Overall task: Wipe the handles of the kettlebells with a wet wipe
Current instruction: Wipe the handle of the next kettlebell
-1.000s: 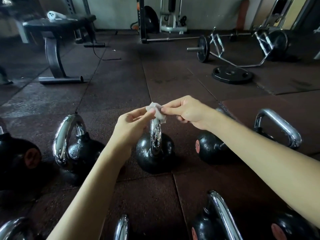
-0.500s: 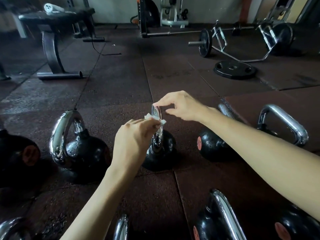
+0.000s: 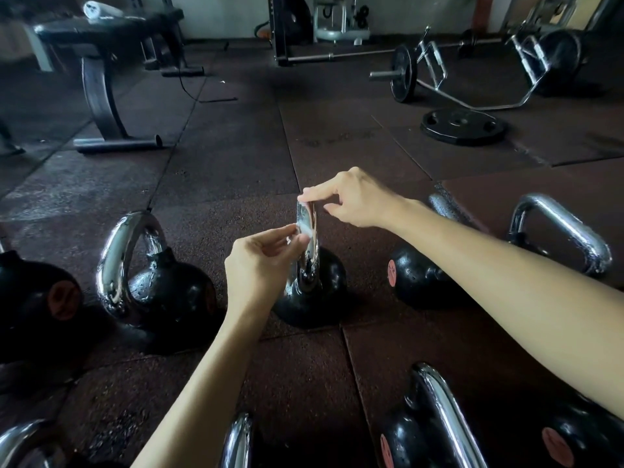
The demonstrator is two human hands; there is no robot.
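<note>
Only the left hand [image 3: 260, 265] now pinches the wet wipe [image 3: 303, 229]; above its fingers, the right hand [image 3: 358, 197] grips the handle [image 3: 312, 255] top.

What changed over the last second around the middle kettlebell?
The right hand let go of the wet wipe and now holds the top of the handle. The left hand, pinching the wipe alone, slid it down the handle's side. The kettlebell stayed upright in place.
</note>
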